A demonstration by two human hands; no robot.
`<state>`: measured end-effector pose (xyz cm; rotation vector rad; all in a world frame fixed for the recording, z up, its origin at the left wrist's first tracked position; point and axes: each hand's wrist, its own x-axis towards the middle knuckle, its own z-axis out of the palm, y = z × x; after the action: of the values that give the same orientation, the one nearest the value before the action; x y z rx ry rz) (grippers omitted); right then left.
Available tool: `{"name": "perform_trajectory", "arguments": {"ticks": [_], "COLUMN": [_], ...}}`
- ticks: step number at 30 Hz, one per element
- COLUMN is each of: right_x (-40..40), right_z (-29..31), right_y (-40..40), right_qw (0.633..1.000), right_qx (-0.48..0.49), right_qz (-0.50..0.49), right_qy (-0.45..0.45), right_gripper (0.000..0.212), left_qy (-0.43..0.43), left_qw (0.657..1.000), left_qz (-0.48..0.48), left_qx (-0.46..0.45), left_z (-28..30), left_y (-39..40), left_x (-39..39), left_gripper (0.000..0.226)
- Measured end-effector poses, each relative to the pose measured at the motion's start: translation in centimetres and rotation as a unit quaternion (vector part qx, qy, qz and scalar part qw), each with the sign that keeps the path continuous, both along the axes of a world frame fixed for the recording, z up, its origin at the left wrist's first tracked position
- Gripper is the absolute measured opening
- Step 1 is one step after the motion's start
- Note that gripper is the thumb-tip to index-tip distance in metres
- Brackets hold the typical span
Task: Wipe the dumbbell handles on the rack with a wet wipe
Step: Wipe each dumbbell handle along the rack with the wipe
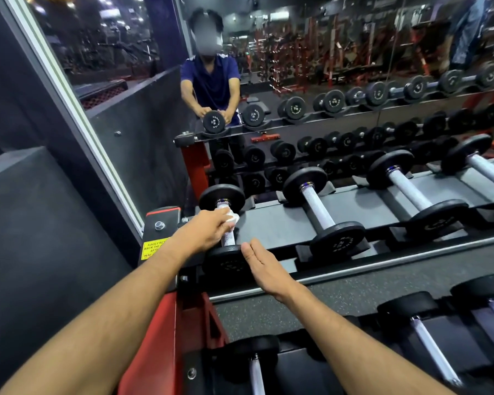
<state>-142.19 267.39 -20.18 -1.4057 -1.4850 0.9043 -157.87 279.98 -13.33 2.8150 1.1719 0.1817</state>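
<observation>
Fingers point(226, 220) of left hand point(208, 229) pinch wipe point(232, 217) around handle point(228, 238).

A yellow rectangular sticker point(153, 248) on the black end plate of the red dumbbell rack point(166, 220) reads "KINDLY RET…", "BACK THE…", "AFTE…"; an arm hides the rest. Lettering on the black round dumbbell ends is too blurred to read.
</observation>
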Motion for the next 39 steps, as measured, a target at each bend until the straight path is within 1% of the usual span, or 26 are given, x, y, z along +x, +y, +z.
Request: {"name": "perform_trajectory", "arguments": {"ticks": [1,4,6,7,11,13,15,16,20,23,28,30,32,34,36,39], "right_x": [0.1,0.3,0.5,0.6,1.1,1.0,1.0,1.2,1.7,1.6,1.5,1.5,1.5,1.4,1.5,1.5], "right_z": [-0.2,-0.9,-1.1,-1.1,-1.4,-1.7,-2.0,-2.0,-1.6,-1.5,-1.3,-1.1,-1.1,-1.2,-1.5,-1.6], "right_y": [-0.1,-0.1,-0.2,-0.2,-0.2,-0.2,-0.1,0.1,0.5,0.4,0.3,0.4,0.4,0.3,0.3,0.3], "right_qw": [1.000,0.999,0.999,1.000,0.999,0.999,0.997,0.996,0.993,0.992,0.992,0.992,0.991,0.991,0.991,0.992], "right_qx": [0.002,0.014,0.017,0.015,0.000,0.004,0.006,0.008,-0.004,-0.005,-0.015,-0.015,-0.016,-0.020,-0.019,-0.024], "right_qz": [0.001,0.008,0.011,0.013,0.014,-0.006,-0.014,-0.016,-0.006,-0.006,-0.013,-0.010,-0.009,-0.011,-0.012,-0.017], "right_qy": [0.012,0.029,0.028,0.021,-0.036,-0.050,-0.069,-0.084,-0.120,-0.130,-0.123,-0.129,-0.133,-0.135,-0.130,-0.124], "right_gripper": [0.037,0.033,0.029,0.027,0.012,0.019,0.028,0.029,0.029,0.028,0.029,0.027,0.026,0.026,0.027,0.030], "left_qy": [-0.009,-0.026,-0.005,0.007,0.038,0.044,0.054,0.061,0.100,0.096,0.097,0.111,0.124,0.113,0.087,0.079], "left_qw": [1.000,1.000,1.000,1.000,0.999,0.999,0.998,0.998,0.995,0.994,0.995,0.993,0.992,0.993,0.996,0.996], "left_qz": [0.003,0.016,0.018,0.015,0.020,0.022,0.028,0.030,-0.012,-0.039,-0.019,-0.021,-0.013,-0.009,-0.012,-0.026], "left_qx": [-0.002,-0.006,0.003,0.004,0.008,0.013,0.010,0.005,0.009,0.024,0.034,0.020,-0.009,-0.027,-0.021,0.020], "left_z": [-0.1,0.3,0.2,-0.1,-0.9,-0.8,-0.7,-0.5,-0.6,-0.3,0.4,0.2,0.0,-0.1,0.1,0.5], "left_y": [0.1,-0.4,-0.4,-0.3,0.3,0.7,1.2,1.4,0.8,0.6,0.8,0.6,0.5,0.9,1.2,1.1], "left_x": [0.1,0.6,0.8,0.8,0.6,0.7,0.8,0.8,0.5,0.3,1.0,0.9,0.5,0.0,0.1,1.2], "left_gripper": [0.051,0.036,0.028,0.025,0.026,0.025,0.028,0.030,0.030,0.030,0.022,0.026,0.037,0.042,0.041,0.026]}}
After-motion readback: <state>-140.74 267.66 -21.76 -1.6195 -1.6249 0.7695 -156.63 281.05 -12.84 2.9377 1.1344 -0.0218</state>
